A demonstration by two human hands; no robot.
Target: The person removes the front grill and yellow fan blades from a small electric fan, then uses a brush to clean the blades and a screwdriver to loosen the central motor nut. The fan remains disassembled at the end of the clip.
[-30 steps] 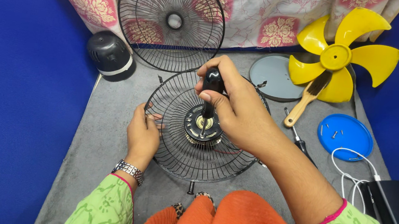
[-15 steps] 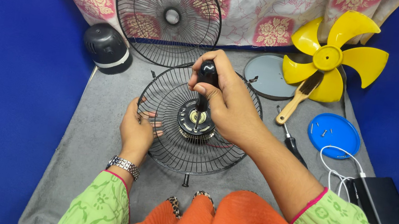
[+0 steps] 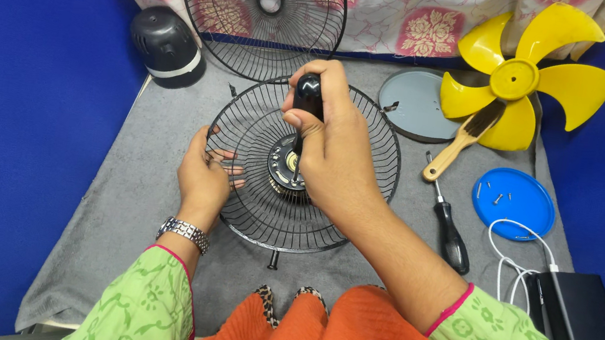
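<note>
A black wire fan guard [image 3: 262, 121] lies on the grey mat with a round motor [image 3: 283, 166] fixed at its centre. My right hand [image 3: 331, 146] is wrapped around the black handle of a screwdriver [image 3: 308, 100], held upright with its shaft pointing down onto the motor. My left hand [image 3: 203, 176] grips the guard's left rim, fingers hooked through the wires.
A second wire guard [image 3: 262, 10] leans on a floral cloth at the back. A black motor cover [image 3: 164, 42] sits back left. Right of the guard lie a grey disc [image 3: 414, 103], yellow fan blade [image 3: 524, 79], wooden brush [image 3: 460, 141], spare screwdriver [image 3: 452, 230], blue lid [image 3: 515, 204] with screws, and a white cable [image 3: 518, 263].
The view has shifted a little. My right hand has stayed on the upright screwdriver over the motor, and my left hand still holds the guard's rim.
</note>
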